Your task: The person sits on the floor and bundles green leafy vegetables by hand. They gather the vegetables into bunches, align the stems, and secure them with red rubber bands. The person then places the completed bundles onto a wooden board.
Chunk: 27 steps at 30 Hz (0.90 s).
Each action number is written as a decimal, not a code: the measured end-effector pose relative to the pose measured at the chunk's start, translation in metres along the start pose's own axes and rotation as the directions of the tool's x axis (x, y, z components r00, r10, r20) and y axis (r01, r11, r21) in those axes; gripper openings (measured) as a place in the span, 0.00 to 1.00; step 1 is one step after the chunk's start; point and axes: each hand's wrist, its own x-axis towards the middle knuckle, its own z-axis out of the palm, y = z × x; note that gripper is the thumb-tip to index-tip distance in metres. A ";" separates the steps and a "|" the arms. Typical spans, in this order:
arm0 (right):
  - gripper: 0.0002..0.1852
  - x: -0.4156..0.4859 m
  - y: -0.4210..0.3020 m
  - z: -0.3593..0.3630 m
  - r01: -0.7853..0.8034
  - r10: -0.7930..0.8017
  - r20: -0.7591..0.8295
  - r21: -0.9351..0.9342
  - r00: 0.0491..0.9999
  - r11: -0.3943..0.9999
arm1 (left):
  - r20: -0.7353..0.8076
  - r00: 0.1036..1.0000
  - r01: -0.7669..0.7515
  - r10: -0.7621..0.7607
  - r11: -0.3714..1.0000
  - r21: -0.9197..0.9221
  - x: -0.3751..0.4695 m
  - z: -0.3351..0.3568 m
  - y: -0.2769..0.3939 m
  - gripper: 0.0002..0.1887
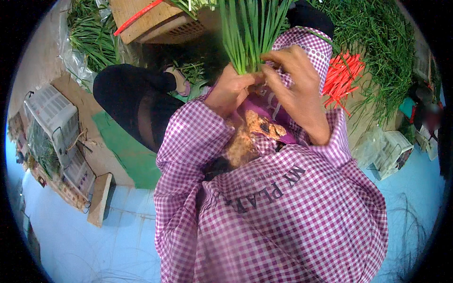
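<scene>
My left hand (231, 88) is closed around the lower end of an upright bunch of long green leafy stalks (249, 32), which look like garlic chives. At the base of the bunch, on its right side, the fingertips of my right hand (295, 81) touch or pinch the stalks; whether they hold a single stalk cannot be seen. Both hands are above my lap, over a purple cloth (262, 102) with a worn, peeling patch. A pile of red ties or strips (342, 78) lies to the right of my right forearm.
A wooden board (148, 17) with one red strip (138, 17) rests on a plastic crate (173, 30) ahead. Bunched greens (93, 42) lie on plastic at the left, loose greens (375, 42) at the right. White crates (53, 109) stand left, and another crate (394, 152) stands right.
</scene>
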 end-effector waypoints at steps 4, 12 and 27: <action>0.09 0.007 0.009 0.023 0.076 -0.055 0.105 -0.209 0.993 0.975 | 0.075 0.994 -0.089 0.084 0.994 0.056 0.005 0.000 -0.004 0.20; 0.07 0.012 0.012 0.027 0.024 0.020 0.207 -0.208 0.978 0.978 | 0.073 0.985 -0.163 0.154 0.977 0.135 0.005 -0.003 -0.007 0.19; 0.06 -0.015 0.039 -0.043 -0.587 0.453 0.376 0.568 0.808 0.577 | 0.016 1.000 0.016 -0.018 0.990 0.143 0.004 -0.002 0.003 0.15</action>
